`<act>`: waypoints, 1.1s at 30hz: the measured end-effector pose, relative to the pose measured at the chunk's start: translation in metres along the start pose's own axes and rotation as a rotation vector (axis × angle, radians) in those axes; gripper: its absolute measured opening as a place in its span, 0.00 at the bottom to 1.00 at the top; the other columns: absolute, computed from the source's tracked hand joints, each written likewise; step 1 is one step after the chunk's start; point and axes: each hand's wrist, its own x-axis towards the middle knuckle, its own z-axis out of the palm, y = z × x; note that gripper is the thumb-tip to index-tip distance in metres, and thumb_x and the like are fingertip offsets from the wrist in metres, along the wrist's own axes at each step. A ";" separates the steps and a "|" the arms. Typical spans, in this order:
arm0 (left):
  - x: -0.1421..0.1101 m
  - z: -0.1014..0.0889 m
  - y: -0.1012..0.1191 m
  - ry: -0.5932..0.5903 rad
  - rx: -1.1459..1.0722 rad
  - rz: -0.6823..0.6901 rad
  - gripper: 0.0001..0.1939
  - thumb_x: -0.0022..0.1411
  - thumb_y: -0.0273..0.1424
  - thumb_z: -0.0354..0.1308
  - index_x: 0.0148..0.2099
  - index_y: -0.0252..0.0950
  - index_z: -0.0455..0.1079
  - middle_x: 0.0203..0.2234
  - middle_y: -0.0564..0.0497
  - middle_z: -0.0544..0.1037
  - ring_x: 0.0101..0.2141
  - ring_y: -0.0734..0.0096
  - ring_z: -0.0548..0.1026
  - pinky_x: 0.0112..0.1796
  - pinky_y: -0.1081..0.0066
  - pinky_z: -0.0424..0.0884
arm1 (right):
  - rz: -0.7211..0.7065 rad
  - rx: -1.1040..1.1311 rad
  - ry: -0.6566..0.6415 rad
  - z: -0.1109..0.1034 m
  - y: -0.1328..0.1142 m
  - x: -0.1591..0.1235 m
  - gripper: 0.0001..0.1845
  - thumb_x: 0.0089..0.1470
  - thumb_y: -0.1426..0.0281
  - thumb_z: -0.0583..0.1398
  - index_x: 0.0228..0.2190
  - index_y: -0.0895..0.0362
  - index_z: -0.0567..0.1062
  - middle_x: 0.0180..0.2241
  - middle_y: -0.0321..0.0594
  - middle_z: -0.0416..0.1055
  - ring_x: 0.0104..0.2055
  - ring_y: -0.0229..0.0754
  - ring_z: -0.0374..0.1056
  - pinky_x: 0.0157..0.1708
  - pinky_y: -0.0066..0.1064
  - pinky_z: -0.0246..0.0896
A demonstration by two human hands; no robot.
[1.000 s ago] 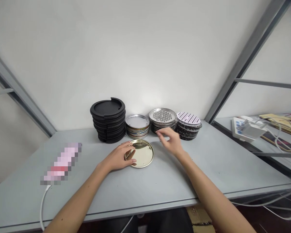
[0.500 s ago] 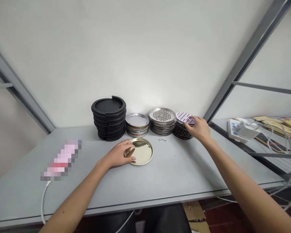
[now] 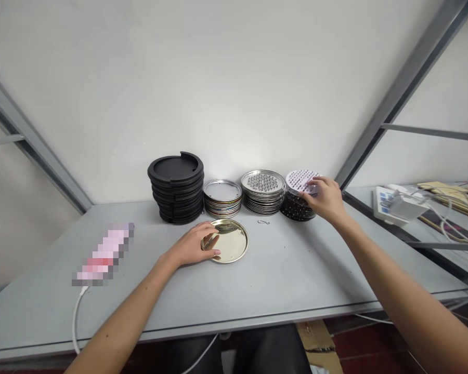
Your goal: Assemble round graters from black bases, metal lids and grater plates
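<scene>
My left hand (image 3: 195, 245) rests on the left rim of a gold round metal tray (image 3: 231, 240) lying flat on the grey table (image 3: 257, 280), fingers curled over its edge. My right hand (image 3: 324, 198) reaches to the far right stack of perforated discs (image 3: 298, 203) and pinches the top disc, a white-faced slotted one (image 3: 301, 179), which is tilted up off the stack. Between tray and stacks lies a small wire hook (image 3: 262, 222).
Along the wall stand a stack of black round lids (image 3: 176, 188), a low stack of metal rings (image 3: 222, 197) and a stack of silver grater discs (image 3: 263, 191). A blurred pink object (image 3: 103, 253) with a white cable lies left. A power strip (image 3: 390, 204) and cables sit right.
My right hand moved from the table's middle, leaving the small hook there, to the rightmost stack and tilted its top disc up. My left hand stayed on the gold tray.
</scene>
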 end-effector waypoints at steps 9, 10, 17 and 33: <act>0.000 0.001 0.000 0.007 -0.017 0.002 0.29 0.51 0.40 0.68 0.55 0.39 0.69 0.55 0.42 0.70 0.57 0.52 0.67 0.56 0.55 0.64 | -0.059 0.234 0.064 -0.042 -0.058 -0.012 0.17 0.53 0.59 0.61 0.42 0.54 0.72 0.56 0.52 0.61 0.59 0.57 0.58 0.57 0.52 0.55; 0.000 0.001 0.000 0.011 -0.025 0.002 0.30 0.51 0.40 0.68 0.55 0.40 0.69 0.55 0.42 0.70 0.56 0.52 0.67 0.56 0.54 0.64 | -0.099 0.282 0.052 -0.047 -0.073 -0.016 0.17 0.53 0.59 0.61 0.43 0.54 0.72 0.57 0.51 0.61 0.60 0.57 0.58 0.58 0.52 0.55; 0.001 -0.008 0.001 0.091 -0.082 -0.020 0.28 0.58 0.39 0.62 0.59 0.39 0.64 0.54 0.43 0.70 0.52 0.56 0.71 0.54 0.59 0.67 | -0.367 0.655 -0.218 -0.025 -0.155 -0.062 0.17 0.55 0.62 0.62 0.46 0.51 0.69 0.62 0.47 0.54 0.64 0.54 0.51 0.59 0.49 0.55; -0.002 -0.014 -0.004 0.025 -0.019 -0.011 0.35 0.53 0.37 0.66 0.62 0.40 0.62 0.57 0.44 0.69 0.55 0.54 0.69 0.57 0.58 0.64 | -0.350 0.797 -0.649 0.016 -0.158 -0.106 0.18 0.50 0.68 0.66 0.44 0.54 0.72 0.62 0.50 0.53 0.65 0.52 0.51 0.62 0.48 0.49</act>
